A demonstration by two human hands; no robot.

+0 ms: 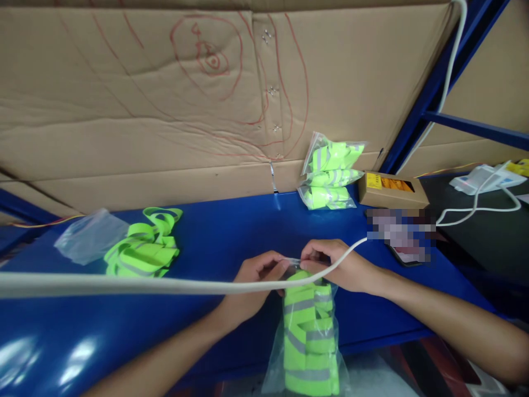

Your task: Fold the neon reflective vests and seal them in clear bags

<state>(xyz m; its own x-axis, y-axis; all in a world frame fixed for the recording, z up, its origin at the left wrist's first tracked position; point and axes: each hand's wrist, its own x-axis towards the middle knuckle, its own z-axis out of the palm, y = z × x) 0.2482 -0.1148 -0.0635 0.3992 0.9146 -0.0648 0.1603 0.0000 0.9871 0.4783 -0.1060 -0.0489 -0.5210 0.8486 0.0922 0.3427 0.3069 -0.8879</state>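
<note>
A clear plastic bag (273, 358) hangs upright between my hands near the table's front edge. Inside it sits a folded neon-green reflective strap (295, 344) with grey stripes. My left hand (258, 275) pinches the bag's top edge on one side, fingers closed. On the other side my right hand (330, 264) pinches the same edge, thumb against fingers, a short gap from the left. A white cable (231, 287) crosses the view in front of both hands and hides part of them and of the bag's top.
Loose green straps (142, 253) lie at left beside an empty clear bag (93, 237). Several packed bags (330, 176) are stacked at the back, next to a cardboard box (392, 190). A phone (407, 255) lies right on the blue table (215, 237). Cardboard (124, 82) walls the back.
</note>
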